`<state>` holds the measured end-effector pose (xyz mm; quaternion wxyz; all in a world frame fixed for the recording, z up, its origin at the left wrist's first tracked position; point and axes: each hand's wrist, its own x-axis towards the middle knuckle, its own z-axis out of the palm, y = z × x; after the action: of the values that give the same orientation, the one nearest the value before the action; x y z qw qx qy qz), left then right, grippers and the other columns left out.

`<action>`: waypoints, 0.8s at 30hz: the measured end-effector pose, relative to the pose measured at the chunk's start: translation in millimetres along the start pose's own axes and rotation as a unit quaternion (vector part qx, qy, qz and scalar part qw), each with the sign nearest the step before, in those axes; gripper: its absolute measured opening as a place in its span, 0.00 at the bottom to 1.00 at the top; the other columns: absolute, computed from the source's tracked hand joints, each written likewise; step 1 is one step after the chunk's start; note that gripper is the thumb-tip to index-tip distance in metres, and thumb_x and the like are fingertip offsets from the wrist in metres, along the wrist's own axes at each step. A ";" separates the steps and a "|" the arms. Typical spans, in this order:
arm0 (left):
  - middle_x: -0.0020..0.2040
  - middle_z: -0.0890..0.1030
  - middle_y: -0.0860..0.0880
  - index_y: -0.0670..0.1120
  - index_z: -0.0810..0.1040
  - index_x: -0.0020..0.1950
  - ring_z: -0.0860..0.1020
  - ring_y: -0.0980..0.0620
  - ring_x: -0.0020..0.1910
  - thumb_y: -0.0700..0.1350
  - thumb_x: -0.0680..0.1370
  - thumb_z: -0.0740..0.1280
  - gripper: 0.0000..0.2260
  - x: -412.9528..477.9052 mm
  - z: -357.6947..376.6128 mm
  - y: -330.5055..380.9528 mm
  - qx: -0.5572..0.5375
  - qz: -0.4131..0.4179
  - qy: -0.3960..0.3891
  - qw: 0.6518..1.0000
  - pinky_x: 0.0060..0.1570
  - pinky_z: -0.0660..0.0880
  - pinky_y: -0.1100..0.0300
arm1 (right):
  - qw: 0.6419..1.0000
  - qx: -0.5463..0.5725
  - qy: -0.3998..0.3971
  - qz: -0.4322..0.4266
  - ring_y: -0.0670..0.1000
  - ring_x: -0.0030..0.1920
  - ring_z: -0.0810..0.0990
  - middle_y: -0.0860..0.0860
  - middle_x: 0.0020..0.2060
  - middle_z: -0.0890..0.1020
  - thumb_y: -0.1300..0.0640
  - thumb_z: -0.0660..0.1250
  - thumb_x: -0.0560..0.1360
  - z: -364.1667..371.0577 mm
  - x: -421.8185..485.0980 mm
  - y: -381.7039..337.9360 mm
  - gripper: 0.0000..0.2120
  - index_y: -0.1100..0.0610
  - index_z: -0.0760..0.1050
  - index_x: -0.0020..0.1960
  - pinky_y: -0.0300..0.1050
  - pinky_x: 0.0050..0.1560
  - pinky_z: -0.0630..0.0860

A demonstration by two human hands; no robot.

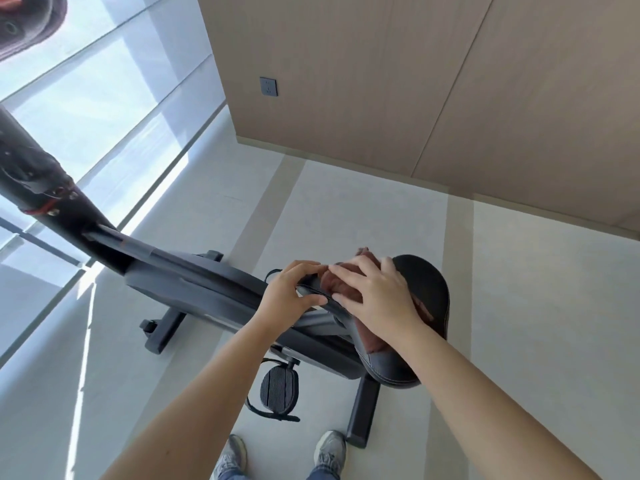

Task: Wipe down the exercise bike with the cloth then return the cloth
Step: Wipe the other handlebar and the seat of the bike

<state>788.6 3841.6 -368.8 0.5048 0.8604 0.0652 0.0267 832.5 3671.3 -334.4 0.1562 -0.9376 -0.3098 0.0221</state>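
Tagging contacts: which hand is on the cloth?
The right hand: it presses spread fingers on the brown cloth on the saddle. The left hand instead grips the saddle's nose beside the cloth.

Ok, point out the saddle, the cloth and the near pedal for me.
saddle (424, 289), head view, bare black top.
cloth (372, 341), head view, brown fold hanging at the saddle's side.
near pedal (280, 382), head view, ribbed tread.

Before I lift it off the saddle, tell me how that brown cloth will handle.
The cloth will probably go floppy: it bunches and drapes over the saddle edge under the right hand. Likely light, since it folds small. Its fuzzy-looking surface should grip rather than slide.
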 end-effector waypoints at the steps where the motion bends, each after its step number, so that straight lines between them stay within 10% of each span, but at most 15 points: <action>1: 0.54 0.75 0.54 0.45 0.77 0.57 0.73 0.55 0.55 0.38 0.65 0.76 0.22 -0.7 0.4 0.1 -0.001 0.000 0.000 1.000 0.54 0.63 0.76 | 1.000 -0.005 0.004 -0.012 0.57 0.54 0.68 0.46 0.59 0.74 0.45 0.65 0.72 -2.9 -11.0 3.6 0.21 0.41 0.69 0.64 0.53 0.49 0.72; 7: 0.56 0.74 0.56 0.47 0.76 0.57 0.72 0.54 0.56 0.38 0.65 0.75 0.22 -1.1 1.0 -0.1 -0.003 -0.010 0.000 1.000 0.57 0.64 0.64 | 0.995 -0.009 0.096 -0.019 0.59 0.48 0.74 0.47 0.52 0.80 0.51 0.74 0.66 -5.9 -59.8 23.2 0.18 0.45 0.78 0.56 0.53 0.39 0.76; 12: 0.55 0.75 0.54 0.46 0.76 0.57 0.73 0.53 0.56 0.37 0.65 0.75 0.22 0.1 1.3 3.0 -0.002 -0.020 0.000 1.000 0.59 0.66 0.60 | 0.989 -0.004 0.073 0.125 0.59 0.53 0.68 0.49 0.57 0.76 0.47 0.66 0.72 -15.2 -0.2 36.6 0.17 0.45 0.75 0.61 0.54 0.51 0.72; 24: 0.54 0.76 0.54 0.51 0.76 0.53 0.74 0.56 0.53 0.34 0.64 0.75 0.22 1.4 3.3 0.3 -0.038 -0.034 0.000 0.999 0.55 0.65 0.71 | 0.971 0.057 0.178 0.146 0.61 0.53 0.71 0.50 0.54 0.79 0.53 0.71 0.69 -11.2 -44.8 43.7 0.15 0.48 0.79 0.55 0.54 0.50 0.73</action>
<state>790.4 3838.8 -370.2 0.5380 0.8377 0.0930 0.0123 823.0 3608.6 -339.6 0.2575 -0.9510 -0.1353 -0.1052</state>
